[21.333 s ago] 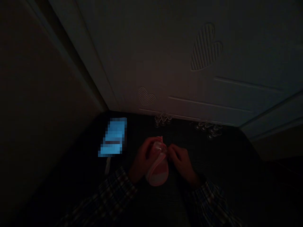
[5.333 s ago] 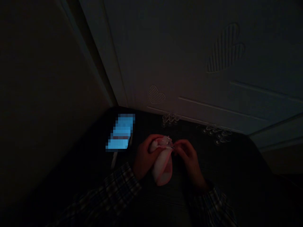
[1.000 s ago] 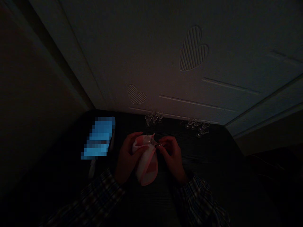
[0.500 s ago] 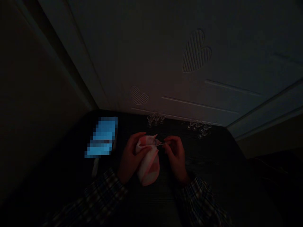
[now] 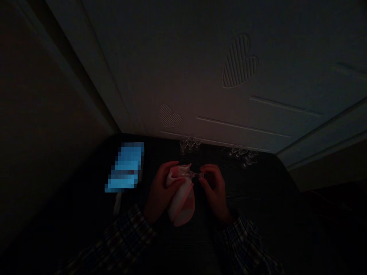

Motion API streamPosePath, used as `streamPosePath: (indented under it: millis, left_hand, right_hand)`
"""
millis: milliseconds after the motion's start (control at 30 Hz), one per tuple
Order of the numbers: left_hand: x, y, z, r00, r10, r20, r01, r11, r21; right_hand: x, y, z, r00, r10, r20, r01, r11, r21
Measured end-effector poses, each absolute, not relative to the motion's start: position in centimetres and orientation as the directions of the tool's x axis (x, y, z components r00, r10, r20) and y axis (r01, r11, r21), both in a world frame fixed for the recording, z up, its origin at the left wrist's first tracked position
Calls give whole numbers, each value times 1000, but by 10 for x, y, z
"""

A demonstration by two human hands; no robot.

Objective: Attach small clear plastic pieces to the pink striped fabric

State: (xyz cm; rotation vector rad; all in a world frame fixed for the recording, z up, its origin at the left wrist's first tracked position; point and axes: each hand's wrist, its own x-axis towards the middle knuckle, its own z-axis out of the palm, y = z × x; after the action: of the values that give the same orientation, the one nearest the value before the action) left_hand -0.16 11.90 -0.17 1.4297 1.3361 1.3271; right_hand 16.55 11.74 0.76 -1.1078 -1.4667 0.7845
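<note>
In the dim head view my left hand (image 5: 160, 191) is closed round a pink and white cloth (image 5: 182, 206), whose lower part hangs down. A small clear stemmed glass (image 5: 187, 174) lies sideways, its bowl against the upper folds of the cloth. My right hand (image 5: 214, 187) pinches the foot end of this glass between thumb and fingers, to the right of the cloth. Part of the bowl is hidden by the cloth and the left fingers.
Several small stemmed glasses (image 5: 189, 144) stand at the back of the dark table (image 5: 252, 202), with another group (image 5: 243, 154) further right. A lit, pixelated screen (image 5: 127, 166) is at the left. Behind rises a pale panel (image 5: 200, 76) with heart reliefs.
More of the glass bowl now shows outside the cloth folds. Both hands keep their holds. The whole view has shifted slightly.
</note>
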Motion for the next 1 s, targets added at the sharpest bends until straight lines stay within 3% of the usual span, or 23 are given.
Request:
streamPosePath:
  millis: [1000]
  left_hand:
    - [0, 118, 3, -109, 976, 189, 179, -167, 970]
  right_hand:
    - [167, 119, 1, 18, 975, 222, 162, 217, -963]
